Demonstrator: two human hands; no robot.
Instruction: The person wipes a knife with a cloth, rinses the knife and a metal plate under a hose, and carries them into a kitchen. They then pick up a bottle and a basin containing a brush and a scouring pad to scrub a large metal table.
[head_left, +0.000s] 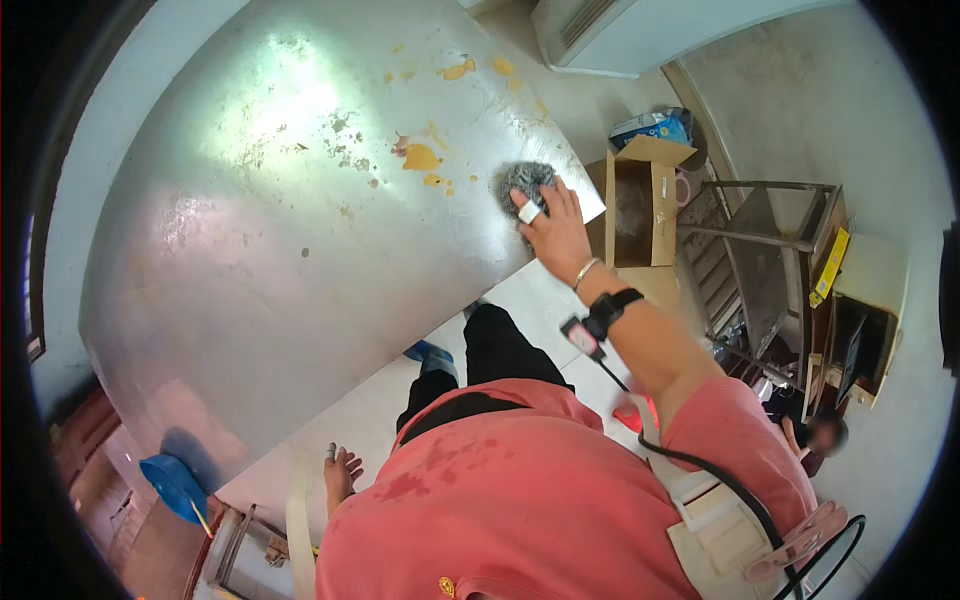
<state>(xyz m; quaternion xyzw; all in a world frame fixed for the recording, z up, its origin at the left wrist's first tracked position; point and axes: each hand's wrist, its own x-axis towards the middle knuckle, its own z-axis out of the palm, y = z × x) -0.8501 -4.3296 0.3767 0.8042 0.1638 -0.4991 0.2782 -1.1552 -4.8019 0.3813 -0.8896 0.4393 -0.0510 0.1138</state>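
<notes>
My right hand (556, 229) presses a grey scouring pad (525, 178), which looks like steel wool, onto a metal-topped table (360, 300) near its right corner. Its fingers spread over the pad, and one finger has a white wrap. Yellow stains (421, 157) and greyish grime (349, 142) mark the tabletop to the left of the pad. Low beside my body hangs my left hand (343, 471), apart from the table and holding nothing, its fingers partly curled and apart. One of its fingers bears a grey wrap.
At the table's lower left edge is a blue plastic basin (174, 486) with a thin stick by its rim. An open cardboard box (637, 210) stands past the right corner, near a metal frame rack (765, 225). Another person (814, 439) is at the far right.
</notes>
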